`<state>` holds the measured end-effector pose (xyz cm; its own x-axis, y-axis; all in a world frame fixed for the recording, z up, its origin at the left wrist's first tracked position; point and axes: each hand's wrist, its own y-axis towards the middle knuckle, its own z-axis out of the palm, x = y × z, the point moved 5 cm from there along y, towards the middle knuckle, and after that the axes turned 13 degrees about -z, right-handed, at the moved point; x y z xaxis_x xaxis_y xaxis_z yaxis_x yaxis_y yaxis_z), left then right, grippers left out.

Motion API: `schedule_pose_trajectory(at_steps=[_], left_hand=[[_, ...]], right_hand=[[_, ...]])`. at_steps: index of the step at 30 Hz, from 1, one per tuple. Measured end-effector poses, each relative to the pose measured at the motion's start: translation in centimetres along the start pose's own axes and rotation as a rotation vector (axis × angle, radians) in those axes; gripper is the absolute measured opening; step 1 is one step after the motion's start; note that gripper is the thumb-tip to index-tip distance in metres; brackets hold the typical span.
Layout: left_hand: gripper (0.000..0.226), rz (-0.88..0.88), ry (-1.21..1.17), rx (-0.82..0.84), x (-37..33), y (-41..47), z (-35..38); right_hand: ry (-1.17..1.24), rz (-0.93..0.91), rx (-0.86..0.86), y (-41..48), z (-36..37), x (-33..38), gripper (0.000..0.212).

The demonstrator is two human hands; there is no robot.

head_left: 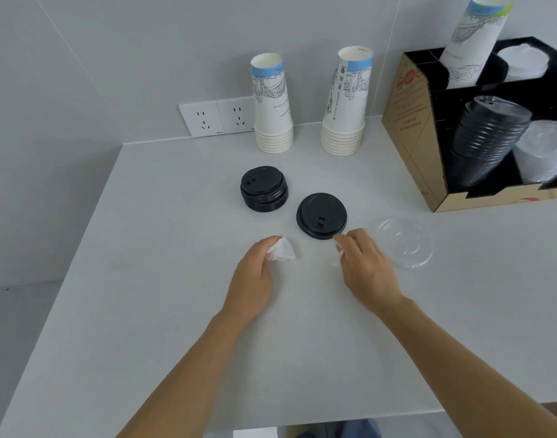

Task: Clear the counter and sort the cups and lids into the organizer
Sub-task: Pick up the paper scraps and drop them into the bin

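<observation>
My left hand (255, 270) is closed on a crumpled white tissue (283, 249) on the counter. My right hand (365, 267) pinches a small white scrap (336, 259) just below a single black lid (321, 215). A short stack of black lids (263, 188) lies to the left of it. A clear flat lid (405, 241) lies to the right of my right hand. Two upside-down stacks of paper cups (272, 104) (346, 101) stand at the back by the wall.
A cardboard organizer (409, 137) stands at the back right, holding a cup stack (473, 42), white lids (523, 61), black lids (489, 137) and clear lids (542, 153). Wall sockets (218, 116) sit behind the left cups. The counter's left edge (68, 267) drops off.
</observation>
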<state>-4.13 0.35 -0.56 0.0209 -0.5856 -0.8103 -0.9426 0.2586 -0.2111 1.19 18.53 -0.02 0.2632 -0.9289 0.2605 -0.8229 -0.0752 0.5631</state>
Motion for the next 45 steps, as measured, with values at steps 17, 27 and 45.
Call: schedule_pose_trajectory(at_steps=[17,27,45], left_hand=[[0.020,-0.135,-0.198,-0.012,-4.3,-0.3,1.1],[0.036,0.135,-0.051,0.021,-11.7,-2.1,8.8],[0.038,0.356,0.006,0.275,-24.9,-15.1,36.3]], right_hand=[[0.711,0.806,-0.196,-1.2,-4.4,-1.3,0.032],[0.429,0.790,-0.266,-6.1,-11.5,-5.8,0.045],[0.285,1.008,-0.482,-29.9,-29.7,-20.9,0.044]])
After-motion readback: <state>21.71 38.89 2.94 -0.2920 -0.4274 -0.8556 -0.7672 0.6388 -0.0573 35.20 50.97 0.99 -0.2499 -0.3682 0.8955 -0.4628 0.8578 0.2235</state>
